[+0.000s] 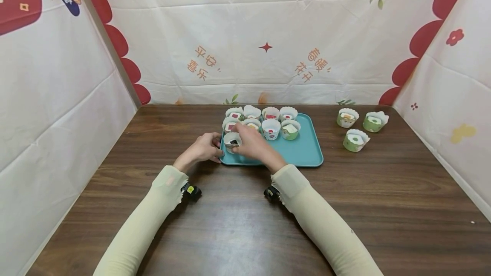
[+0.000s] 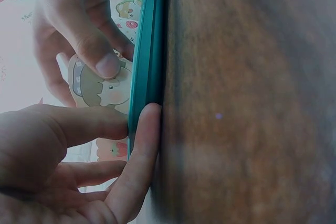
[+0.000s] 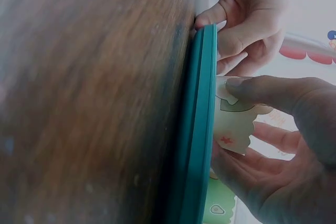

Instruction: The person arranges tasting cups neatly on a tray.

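A teal tray (image 1: 311, 148) lies on the table, bearing two rows of paper baking cups with a further cup in front of them. My right hand (image 1: 252, 142) holds this front-left paper cup (image 2: 94, 85), which has a cartoon face printed on its wall and a dark piece inside. In the right wrist view the thumb (image 3: 257, 88) presses one side of the cup, with other fingers round the far side. At the tray's front left corner, my left hand (image 1: 203, 147) pinches the rim between thumb and fingers.
Three green paper cups stand on the wooden table right of the tray, the nearest one (image 1: 353, 143) slightly forward. A white printed cloth (image 1: 245, 33) hangs behind the table and along both sides. Black cameras are strapped to both wrists.
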Tool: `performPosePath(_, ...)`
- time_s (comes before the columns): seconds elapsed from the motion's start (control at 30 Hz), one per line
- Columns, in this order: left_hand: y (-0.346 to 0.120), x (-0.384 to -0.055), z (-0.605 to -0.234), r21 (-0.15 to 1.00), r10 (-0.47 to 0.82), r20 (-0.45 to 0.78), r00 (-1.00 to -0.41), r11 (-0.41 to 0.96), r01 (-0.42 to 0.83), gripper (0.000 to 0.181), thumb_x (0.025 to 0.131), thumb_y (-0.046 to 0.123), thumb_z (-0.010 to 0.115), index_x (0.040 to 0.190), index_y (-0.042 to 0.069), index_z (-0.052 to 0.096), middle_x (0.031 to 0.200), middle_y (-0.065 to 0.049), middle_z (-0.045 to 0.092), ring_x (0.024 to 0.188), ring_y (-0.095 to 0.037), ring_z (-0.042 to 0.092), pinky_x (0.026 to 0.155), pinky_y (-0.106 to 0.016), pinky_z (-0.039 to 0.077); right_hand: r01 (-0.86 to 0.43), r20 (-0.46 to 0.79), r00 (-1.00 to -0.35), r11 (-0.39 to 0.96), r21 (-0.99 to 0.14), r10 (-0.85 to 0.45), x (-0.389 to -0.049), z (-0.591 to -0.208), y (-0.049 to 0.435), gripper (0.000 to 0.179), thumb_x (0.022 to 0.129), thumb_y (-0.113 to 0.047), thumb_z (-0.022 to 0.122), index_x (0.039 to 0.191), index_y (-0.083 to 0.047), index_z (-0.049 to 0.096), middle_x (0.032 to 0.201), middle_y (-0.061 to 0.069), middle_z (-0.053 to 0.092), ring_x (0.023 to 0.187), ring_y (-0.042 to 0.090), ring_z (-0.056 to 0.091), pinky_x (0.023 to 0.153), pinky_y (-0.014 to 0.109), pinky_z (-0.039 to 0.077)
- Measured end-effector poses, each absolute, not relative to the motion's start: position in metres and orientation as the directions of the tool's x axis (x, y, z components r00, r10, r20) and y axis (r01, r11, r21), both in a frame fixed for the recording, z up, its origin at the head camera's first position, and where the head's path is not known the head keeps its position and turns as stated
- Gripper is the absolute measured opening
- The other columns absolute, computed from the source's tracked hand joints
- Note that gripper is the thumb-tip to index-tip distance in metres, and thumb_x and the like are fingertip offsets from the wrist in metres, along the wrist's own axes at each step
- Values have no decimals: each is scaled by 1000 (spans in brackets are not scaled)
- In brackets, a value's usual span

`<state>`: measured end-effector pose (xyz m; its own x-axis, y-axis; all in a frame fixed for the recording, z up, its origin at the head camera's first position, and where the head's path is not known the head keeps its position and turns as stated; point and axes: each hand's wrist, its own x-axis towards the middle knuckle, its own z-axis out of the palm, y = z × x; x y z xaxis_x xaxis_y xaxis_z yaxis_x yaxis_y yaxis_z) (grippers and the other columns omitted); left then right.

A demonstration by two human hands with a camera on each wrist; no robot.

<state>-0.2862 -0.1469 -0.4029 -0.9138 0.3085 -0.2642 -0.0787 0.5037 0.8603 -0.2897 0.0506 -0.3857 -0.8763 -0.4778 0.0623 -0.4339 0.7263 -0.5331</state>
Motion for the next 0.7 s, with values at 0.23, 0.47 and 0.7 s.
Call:
performPosePath(0.23, -147, -287, -403, 860, 307, -265, -914, 504, -80, 71, 91, -8, 63, 156, -4, 36, 115, -19, 53, 78, -20, 65, 71, -34, 69, -419, 54, -885, 740, -526, -463, -289, -387, 47, 59, 86, -17, 83, 136, -8, 52, 135, 12, 64, 121, 33, 61, 101, 47, 57)
performPosePath(0.47, -148, -287, -404, 859, 310, -268, -912, 506, -81, 72, 91, -9, 63, 157, -5, 34, 116, -20, 52, 80, -21, 65, 72, -34, 69, -402, 42, -893, 749, -527, -449, -289, -387, 46, 59, 87, -18, 82, 137, -8, 51, 130, 12, 64, 117, 32, 62, 98, 46, 57)
performPosePath(0.7, -148, -287, -404, 857, 303, -274, -913, 507, -89, 72, 91, -8, 65, 157, -4, 35, 117, -20, 53, 80, -21, 65, 71, -34, 69, -389, 26, -897, 759, -522, -442, -288, -387, 47, 59, 88, -18, 82, 136, -7, 49, 120, 12, 65, 111, 31, 62, 93, 46, 58)
